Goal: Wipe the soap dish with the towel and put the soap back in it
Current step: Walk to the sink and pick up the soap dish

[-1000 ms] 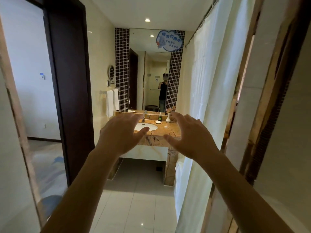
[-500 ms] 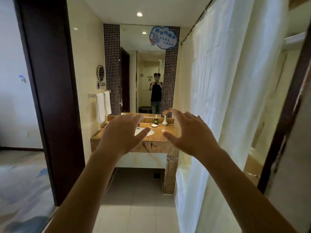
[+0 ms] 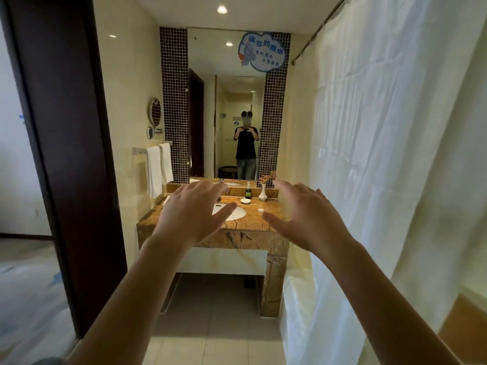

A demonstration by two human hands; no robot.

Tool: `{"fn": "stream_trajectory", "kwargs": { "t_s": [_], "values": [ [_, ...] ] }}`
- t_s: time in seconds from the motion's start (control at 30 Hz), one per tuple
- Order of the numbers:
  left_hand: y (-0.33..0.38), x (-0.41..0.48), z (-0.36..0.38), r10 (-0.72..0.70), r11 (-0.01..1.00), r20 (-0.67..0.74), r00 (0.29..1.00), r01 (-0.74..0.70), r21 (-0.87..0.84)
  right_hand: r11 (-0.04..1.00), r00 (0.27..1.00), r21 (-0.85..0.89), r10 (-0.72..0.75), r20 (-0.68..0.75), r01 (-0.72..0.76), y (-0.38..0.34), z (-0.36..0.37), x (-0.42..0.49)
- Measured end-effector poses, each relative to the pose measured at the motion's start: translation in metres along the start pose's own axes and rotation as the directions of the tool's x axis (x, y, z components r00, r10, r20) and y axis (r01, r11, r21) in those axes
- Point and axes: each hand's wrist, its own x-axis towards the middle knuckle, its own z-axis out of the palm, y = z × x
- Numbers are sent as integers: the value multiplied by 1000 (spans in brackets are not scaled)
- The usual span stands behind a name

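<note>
Brown veined marble formed the bench (image 3: 245,223) at the far end of a narrow bathroom, with a white oval basin (image 3: 235,214) sunk into its top and pale floor tiles (image 3: 210,325) running up to it. A tall mirror (image 3: 226,106) flanked by dark mosaic strips rose behind it, a white shower curtain (image 3: 382,180) hung along the right side, and a dark door frame (image 3: 66,154) stood on the left. White towels (image 3: 159,168) hung from a rail on the left wall, long sides vertical, beside the bench. The soap dish (image 3: 245,201), a small white shape, sat near the back of the bench just below a dark pump bottle (image 3: 248,192) and left of a white vase (image 3: 262,192); it was too small to tell its long axis or which way it faced. A small white round lid (image 3: 261,210) lay apart on the marble to the right of the basin. The left hand (image 3: 192,214) and right hand (image 3: 308,217) were raised ahead, palms down, fingers (image 3: 210,187) spread apart and holding nothing, well short of the bench.
</note>
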Motion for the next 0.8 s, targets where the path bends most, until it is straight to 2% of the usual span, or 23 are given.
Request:
{"fn": "stream_trajectory", "kwargs": {
  "t_s": [0.57, 0.8],
  "values": [
    [-46, 162, 103, -19, 1000, -39, 999, 20, 24, 998, 997, -15, -64, -43, 64, 74, 93, 172],
    [-73, 213, 140, -26, 1000, -31, 999, 26, 6, 998, 998, -28, -56, -10, 56, 90, 131, 231]
  ]
}}
